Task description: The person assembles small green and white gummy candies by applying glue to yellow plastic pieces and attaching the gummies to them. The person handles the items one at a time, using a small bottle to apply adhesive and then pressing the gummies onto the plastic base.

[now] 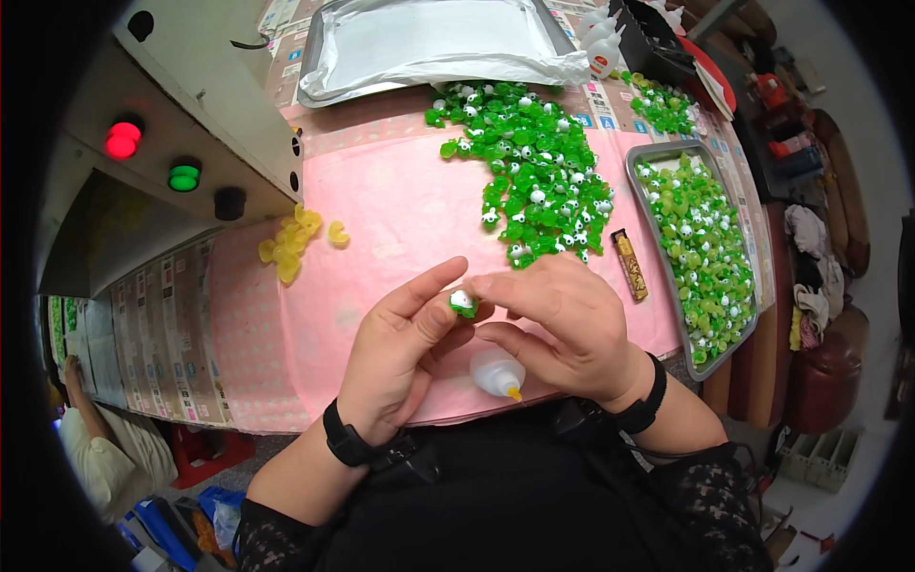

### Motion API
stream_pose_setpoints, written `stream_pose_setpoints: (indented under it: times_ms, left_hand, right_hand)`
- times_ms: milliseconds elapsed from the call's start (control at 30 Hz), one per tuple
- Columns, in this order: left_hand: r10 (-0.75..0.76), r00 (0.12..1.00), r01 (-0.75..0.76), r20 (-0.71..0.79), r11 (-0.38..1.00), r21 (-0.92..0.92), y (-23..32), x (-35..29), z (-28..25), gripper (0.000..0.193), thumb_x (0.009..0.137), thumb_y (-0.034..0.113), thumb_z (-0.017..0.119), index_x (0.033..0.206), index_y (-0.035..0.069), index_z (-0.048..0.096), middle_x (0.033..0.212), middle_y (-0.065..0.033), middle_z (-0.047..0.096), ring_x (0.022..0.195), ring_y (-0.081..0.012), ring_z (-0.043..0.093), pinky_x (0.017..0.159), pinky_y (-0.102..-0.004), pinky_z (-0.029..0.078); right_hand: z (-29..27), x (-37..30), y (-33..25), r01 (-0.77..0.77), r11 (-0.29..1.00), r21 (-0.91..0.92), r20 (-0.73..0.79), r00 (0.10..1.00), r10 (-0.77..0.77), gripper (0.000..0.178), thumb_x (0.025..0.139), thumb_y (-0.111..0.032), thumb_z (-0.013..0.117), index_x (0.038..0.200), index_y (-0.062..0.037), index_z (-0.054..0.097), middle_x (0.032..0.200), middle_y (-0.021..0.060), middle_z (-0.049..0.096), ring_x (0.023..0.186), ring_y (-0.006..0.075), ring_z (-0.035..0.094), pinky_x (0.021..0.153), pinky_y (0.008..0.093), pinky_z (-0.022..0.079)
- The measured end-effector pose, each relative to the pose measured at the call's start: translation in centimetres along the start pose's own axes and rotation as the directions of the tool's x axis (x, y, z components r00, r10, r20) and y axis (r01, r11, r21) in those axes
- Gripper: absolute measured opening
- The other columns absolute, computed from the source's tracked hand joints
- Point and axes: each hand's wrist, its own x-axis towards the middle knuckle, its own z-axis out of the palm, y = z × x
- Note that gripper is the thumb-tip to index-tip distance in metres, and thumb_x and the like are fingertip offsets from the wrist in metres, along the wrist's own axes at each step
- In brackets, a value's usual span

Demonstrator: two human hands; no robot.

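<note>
My left hand (393, 348) pinches a small green and white plastic figure (463, 304) between thumb and fingers, over the pink cloth. Close beside it is my right hand (572, 319), its index fingertip at the figure's edge and its thumb held apart; nothing shows in its grip. Below the right hand lies a translucent white squeeze bottle (496, 372) with a yellow nozzle tip pointing toward me. Beyond my hands spreads a big pile of similar green and white figures (543, 176).
Yellow plastic pieces (294, 243) lie at left, by a machine (214, 86) with red and green lights. A lighter (629, 264) sits near a grey tray (633, 176) of figures at right. Another tray (315, 57), paper-lined, stands at the back. At far left another person's arm (81, 396) shows.
</note>
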Motion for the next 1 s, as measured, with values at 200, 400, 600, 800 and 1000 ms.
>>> stream_pose_setpoints:
  times_ms: [200, 400, 600, 800, 1000]
  left_hand:
    - [-0.018, 0.998, 0.014, 0.052, 0.997, 0.072, 0.0, -0.1, 0.4, 0.050, 0.090, 0.024, 0.070, 0.131, 0.003, 0.051, 0.122, -0.0084, 0.060, 0.109, -0.0198, 0.061, 0.094, -0.0329, 0.052]
    - [0.213, 0.974, -0.222, 0.071, 0.963, 0.153, -0.6, -0.1, -0.8, 0.028, 0.090, 0.004, 0.067, 0.115, 0.003, 0.055, 0.102, -0.0048, 0.062, 0.095, -0.0126, 0.062, 0.088, -0.0265, 0.052]
    - [0.291, 0.944, -0.323, 0.153, 0.908, 0.265, -0.3, -0.3, -0.1, 0.017, 0.088, -0.004, 0.066, 0.103, 0.001, 0.060, 0.100, -0.0054, 0.063, 0.093, -0.0129, 0.062, 0.085, -0.0260, 0.052]
    - [0.276, 0.926, -0.359, 0.257, 0.853, 0.379, 0.6, 0.0, -0.4, 0.013, 0.084, -0.005, 0.069, 0.094, 0.000, 0.063, 0.096, -0.0068, 0.063, 0.089, -0.0135, 0.061, 0.082, -0.0263, 0.051]
    - [0.154, 0.935, -0.268, 0.321, 0.897, 0.351, 1.4, 0.0, -0.6, 0.013, 0.083, -0.006, 0.070, 0.088, 0.001, 0.062, 0.094, -0.0065, 0.061, 0.088, -0.0122, 0.058, 0.080, -0.0263, 0.048]
  right_hand:
    - [0.3, 0.0, 0.5, -0.037, 0.999, 0.002, -0.019, 0.999, 0.037, 0.034, 0.071, -0.008, 0.077, 0.102, -0.0037, 0.066, 0.094, 0.0107, 0.058, 0.080, 0.0263, 0.058, 0.072, 0.0368, 0.048]
    - [0.0, 0.2, -0.4, -0.141, 0.986, 0.086, 0.008, 0.990, 0.141, 0.025, 0.073, -0.008, 0.076, 0.095, -0.0034, 0.066, 0.090, 0.0110, 0.057, 0.079, 0.0264, 0.057, 0.069, 0.0360, 0.047]
    - [0.1, 0.1, -0.3, -0.142, 0.981, 0.135, 0.027, 0.990, 0.140, 0.022, 0.074, -0.009, 0.076, 0.093, -0.0040, 0.067, 0.084, 0.0094, 0.059, 0.075, 0.0259, 0.059, 0.065, 0.0344, 0.047]
    - [0.0, 0.0, -0.4, -0.200, 0.952, 0.233, 0.055, 0.980, 0.193, 0.014, 0.074, -0.008, 0.076, 0.084, -0.0032, 0.067, 0.075, 0.0083, 0.059, 0.065, 0.0235, 0.058, 0.057, 0.0336, 0.045]
    - [-0.9, 0.6, -0.6, -0.244, 0.925, 0.291, 0.150, 0.967, 0.208, 0.010, 0.074, -0.008, 0.077, 0.077, -0.0038, 0.067, 0.069, 0.0071, 0.058, 0.060, 0.0222, 0.057, 0.054, 0.0330, 0.044]
